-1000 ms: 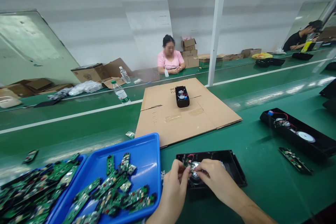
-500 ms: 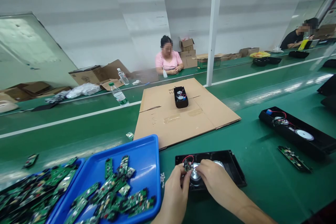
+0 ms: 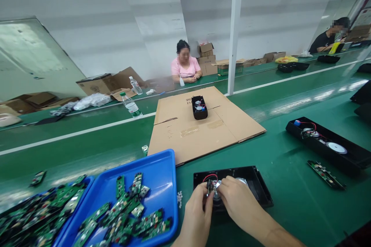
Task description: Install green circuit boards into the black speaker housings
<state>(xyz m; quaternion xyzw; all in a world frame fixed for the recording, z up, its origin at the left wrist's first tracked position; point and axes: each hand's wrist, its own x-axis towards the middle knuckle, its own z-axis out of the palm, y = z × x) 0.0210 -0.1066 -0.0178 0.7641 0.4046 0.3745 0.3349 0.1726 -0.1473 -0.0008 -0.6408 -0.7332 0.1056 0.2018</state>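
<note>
A black speaker housing point(image 3: 262, 187) lies open side up on the green table in front of me. My left hand point(image 3: 197, 206) pinches a small circuit board point(image 3: 209, 186) over the housing's left end. Close beside it, my right hand point(image 3: 237, 198) has thumb and forefinger pressed together at the board's right side; whatever lies between those fingertips is too small to make out. A red wire point(image 3: 209, 176) loops behind the board. Silver round speakers point(image 3: 216, 196) inside the housing are partly covered by my hands.
Blue trays point(image 3: 162, 162) of green circuit boards stand at left. A cardboard sheet point(image 3: 199, 142) bears another housing point(image 3: 199, 114). At right lie a long black housing point(image 3: 319, 144) and a loose circuit board point(image 3: 326, 175). A white post point(image 3: 234, 38) rises beyond; a person point(image 3: 185, 65) sits opposite.
The circuit board in my left hand has turned more edge-on, and that hand has shifted slightly right. My right hand stays close by. Loose boards on the belt at left have drifted right.
</note>
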